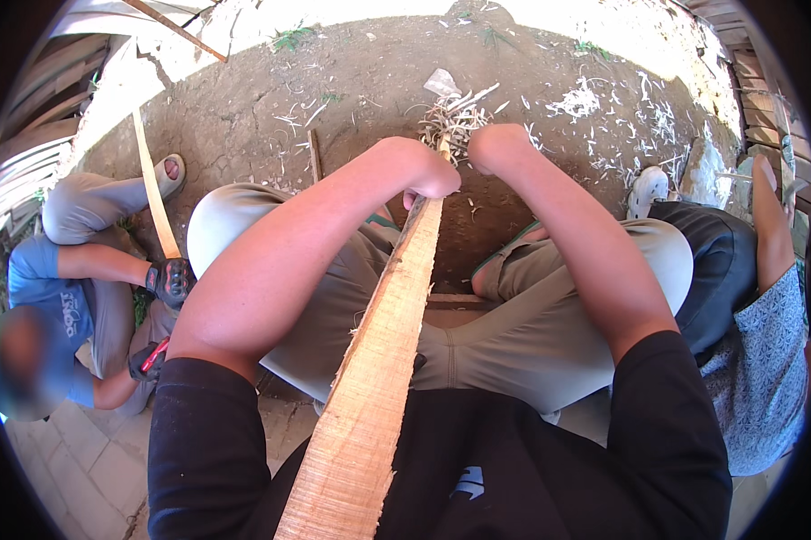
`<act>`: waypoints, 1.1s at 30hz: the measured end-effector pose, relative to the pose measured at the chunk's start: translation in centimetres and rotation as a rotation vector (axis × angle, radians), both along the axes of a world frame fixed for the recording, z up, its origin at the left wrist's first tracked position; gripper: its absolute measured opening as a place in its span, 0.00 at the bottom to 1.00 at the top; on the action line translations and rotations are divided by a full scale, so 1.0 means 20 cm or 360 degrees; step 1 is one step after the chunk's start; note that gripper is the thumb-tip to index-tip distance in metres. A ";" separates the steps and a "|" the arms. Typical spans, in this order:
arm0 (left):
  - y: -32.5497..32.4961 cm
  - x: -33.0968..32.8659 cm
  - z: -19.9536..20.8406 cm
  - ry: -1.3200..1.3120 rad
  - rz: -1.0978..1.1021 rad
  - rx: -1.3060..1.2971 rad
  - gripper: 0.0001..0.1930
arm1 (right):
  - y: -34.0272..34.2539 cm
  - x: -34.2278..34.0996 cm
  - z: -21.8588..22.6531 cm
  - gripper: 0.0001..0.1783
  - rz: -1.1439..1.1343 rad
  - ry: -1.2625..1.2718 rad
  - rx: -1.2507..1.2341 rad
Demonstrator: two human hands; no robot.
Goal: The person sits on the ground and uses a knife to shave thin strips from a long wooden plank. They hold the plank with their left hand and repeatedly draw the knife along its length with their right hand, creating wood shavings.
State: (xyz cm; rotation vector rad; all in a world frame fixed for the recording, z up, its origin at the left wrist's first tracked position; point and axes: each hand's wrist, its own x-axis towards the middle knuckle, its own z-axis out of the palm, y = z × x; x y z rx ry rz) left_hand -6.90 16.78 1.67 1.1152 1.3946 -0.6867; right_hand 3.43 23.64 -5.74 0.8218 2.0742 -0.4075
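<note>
A long, pale wooden plank (369, 396) runs from close to my chest down between my knees, its broad end nearest me and its far end narrow. My left hand (431, 175) is closed around it toward the far end, with curled fingertips showing at its side. Just right of the plank's tip is my right hand (497, 148), bent down at the wrist. Its fingers are hidden from view, and so is anything they may hold. A heap of curled wood shavings (455, 119) lies around the plank's far end, on the dirt beyond my hands.
On the left sits a person wearing black gloves (171, 281), with a long wood strip (152, 184) and a red-handled tool (155, 355). Another person in a patterned shirt (765, 378) sits close on my right. Scattered shavings (581, 101) and a stone (441, 83) lie ahead.
</note>
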 end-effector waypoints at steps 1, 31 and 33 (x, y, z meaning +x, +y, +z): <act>0.00 0.00 -0.01 -0.0002 -0.0027 0.0008 0.25 | -0.01 0.02 -0.04 0.15 0.0014 0.0054 0.0016; 0.00 0.04 0.02 0.0001 -0.0079 -0.0015 0.22 | -0.18 0.08 -0.50 0.13 -0.0578 0.0136 0.0185; 0.00 0.04 0.04 0.0008 -0.0090 -0.0014 0.21 | -0.17 0.09 -0.50 0.13 -0.0463 0.0151 0.0196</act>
